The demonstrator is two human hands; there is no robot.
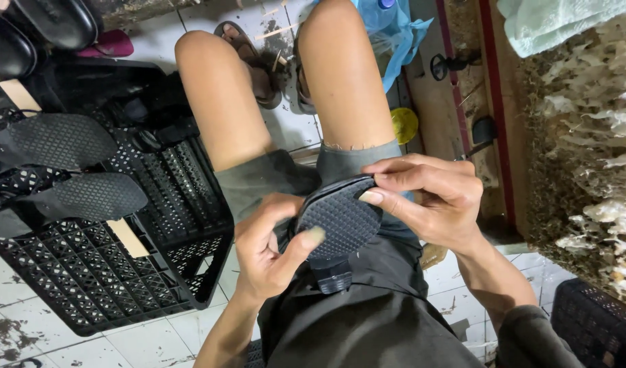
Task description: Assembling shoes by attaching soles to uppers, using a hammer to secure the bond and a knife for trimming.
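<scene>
resting over the person's lap, the black shoe sole [340, 218] lies between both hands [272, 249], heel end toward the body; left hand [272, 249] pinches its lower edge, right hand [429, 197] closed on the toe rim.

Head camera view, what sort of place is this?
Probably a small, informal shoe-making or repair workshop: both hands press a black textured sole, more soles lie on a black plastic crate, over a stained tiled floor.
</scene>
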